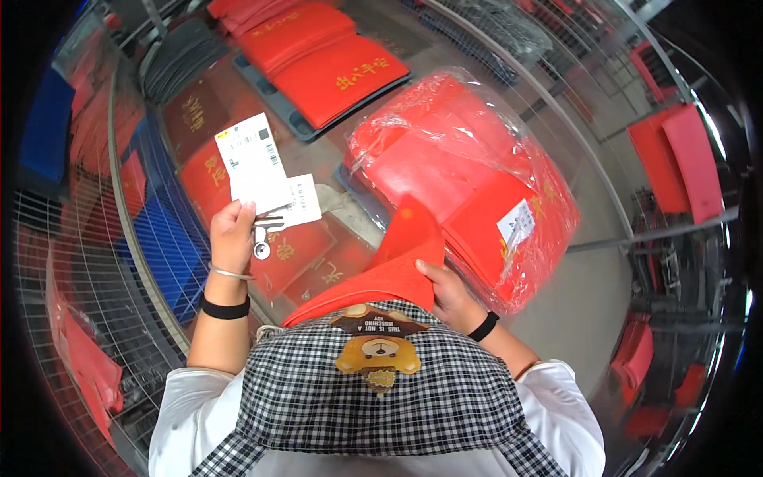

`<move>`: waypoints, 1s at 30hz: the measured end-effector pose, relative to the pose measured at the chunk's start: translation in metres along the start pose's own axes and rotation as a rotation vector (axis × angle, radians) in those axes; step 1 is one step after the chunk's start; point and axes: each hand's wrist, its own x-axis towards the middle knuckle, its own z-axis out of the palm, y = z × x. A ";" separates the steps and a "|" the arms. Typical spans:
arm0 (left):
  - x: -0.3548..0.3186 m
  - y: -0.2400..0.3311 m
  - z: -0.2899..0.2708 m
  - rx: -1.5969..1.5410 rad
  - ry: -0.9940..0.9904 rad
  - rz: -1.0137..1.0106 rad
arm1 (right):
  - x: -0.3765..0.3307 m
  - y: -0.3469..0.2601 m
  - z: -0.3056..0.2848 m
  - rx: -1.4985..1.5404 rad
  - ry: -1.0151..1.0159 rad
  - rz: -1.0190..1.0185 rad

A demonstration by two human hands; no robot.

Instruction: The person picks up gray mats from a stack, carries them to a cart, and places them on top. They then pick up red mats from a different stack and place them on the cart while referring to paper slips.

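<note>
At the far left, wire shelving (119, 199) bends with the lens, and the red and blue goods behind it are too dim and warped to make out. The left hand (232, 234) is raised and closed around two white paper slips (258, 167), the larger one overlapping the smaller; a small metal tool (262, 242), perhaps scissors, hangs from the same grip, mostly hidden by the fingers. Below the slips lie dark red mats (306, 254) with gold characters, partly covered by the hand and papers. In the middle, the right hand (449, 294) pinches a folded red mat (397, 262) against the checked apron (373, 389), which hides the mat's lower edge. Just right of it sits a plastic-wrapped bundle of red mats (469, 175); glare blurs its contents. Red items at the far right (679, 163) are cut off.
</note>
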 end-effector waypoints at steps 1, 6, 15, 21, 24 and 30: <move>0.000 0.004 0.002 0.002 0.009 0.003 | 0.000 0.002 -0.003 0.053 0.025 0.062; -0.006 0.002 0.002 -0.030 -0.057 0.019 | -0.008 0.016 -0.010 0.068 0.067 0.227; -0.016 -0.012 -0.058 -0.006 0.070 0.002 | -0.035 0.040 -0.013 -0.166 0.499 0.350; -0.029 -0.009 -0.078 -0.057 0.113 -0.031 | -0.027 0.063 -0.073 -0.160 0.389 0.315; -0.032 -0.005 -0.068 -0.082 0.090 -0.066 | -0.029 0.053 -0.047 -0.203 0.362 0.261; -0.042 -0.004 -0.059 -0.021 -0.008 -0.172 | -0.009 0.035 -0.022 -0.126 0.231 0.059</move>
